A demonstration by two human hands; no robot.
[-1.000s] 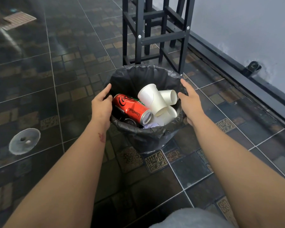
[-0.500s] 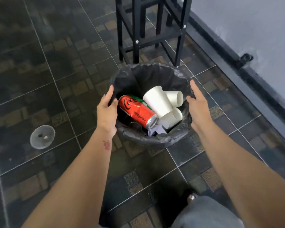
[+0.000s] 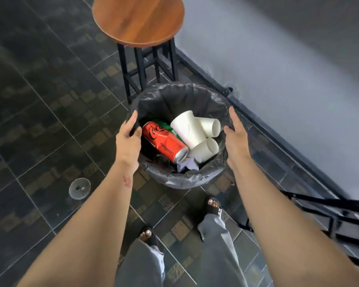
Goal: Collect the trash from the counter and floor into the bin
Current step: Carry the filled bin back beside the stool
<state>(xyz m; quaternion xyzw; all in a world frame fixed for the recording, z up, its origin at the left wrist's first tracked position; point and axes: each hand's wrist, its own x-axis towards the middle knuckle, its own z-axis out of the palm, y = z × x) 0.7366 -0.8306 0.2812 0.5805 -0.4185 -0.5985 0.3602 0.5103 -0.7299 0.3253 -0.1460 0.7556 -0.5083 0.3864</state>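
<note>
A round bin lined with a black bag [image 3: 180,96] is held between both hands and appears raised off the dark tiled floor. Inside lie a red soda can [image 3: 164,141], three white paper cups [image 3: 187,129] and a crumpled pale paper [image 3: 187,165]. My left hand [image 3: 129,139] grips the left rim, fingers curled over the bag's edge. Against the right side of the bin presses my right hand [image 3: 235,137], fingers straight and thumb at the rim.
A stool with a round wooden seat [image 3: 138,19] on black metal legs stands just behind the bin. A grey wall [image 3: 288,69] with a dark base rail runs along the right. A round floor drain [image 3: 79,188] lies at the left. My sandalled feet [image 3: 214,206] are below the bin.
The view has risen and the floor looks farther away while the bin stays the same size between my hands. The stool's seat has come into view, as have my feet.
</note>
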